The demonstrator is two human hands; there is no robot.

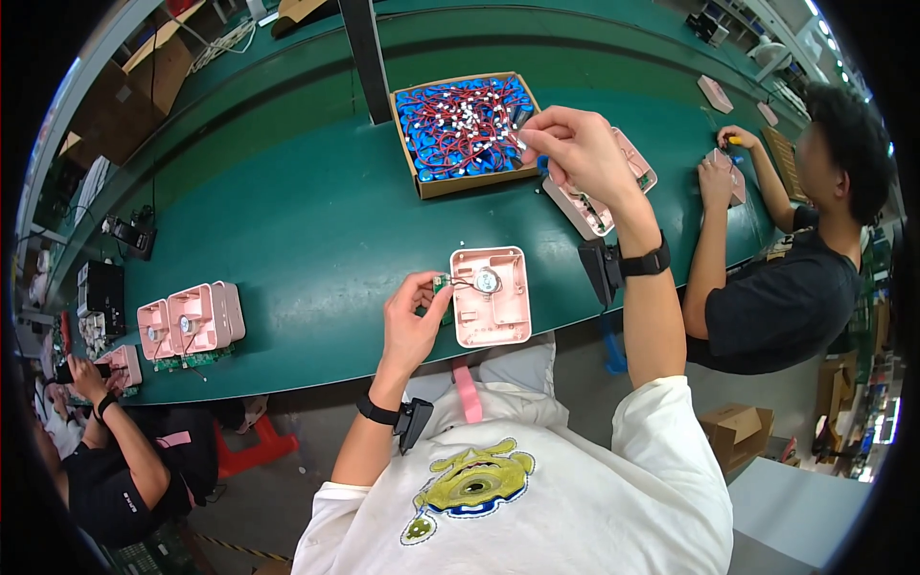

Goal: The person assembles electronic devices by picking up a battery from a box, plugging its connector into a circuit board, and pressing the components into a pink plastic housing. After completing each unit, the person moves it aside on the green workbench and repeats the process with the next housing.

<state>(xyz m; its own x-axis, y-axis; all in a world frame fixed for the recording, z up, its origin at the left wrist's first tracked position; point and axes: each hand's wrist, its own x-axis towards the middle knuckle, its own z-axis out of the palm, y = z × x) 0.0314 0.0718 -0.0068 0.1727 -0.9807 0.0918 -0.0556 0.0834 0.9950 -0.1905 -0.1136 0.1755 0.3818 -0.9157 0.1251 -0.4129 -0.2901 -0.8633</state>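
Observation:
A pink plastic housing (495,321) lies open side up in front of me, a round speaker (488,280) inside it. Dark wires run from the speaker to a small green circuit board (443,287) at the housing's left edge. My left hand (414,311) grips that board between thumb and fingers. Farther off, a cardboard box (479,182) is filled with blue batteries (444,172), their red and black leads and white connectors on top. My right hand (580,153) is over the box's right edge, thumb and forefinger pinched beside the white connectors; what they hold is too small to make out.
Another open pink housing (582,213) lies beyond my right forearm. Several pink housings (203,316) are grouped on the bench's left. Co-workers sit on both sides; the right one handles a pink housing (736,182). A dark metal post (364,62) rises behind the box.

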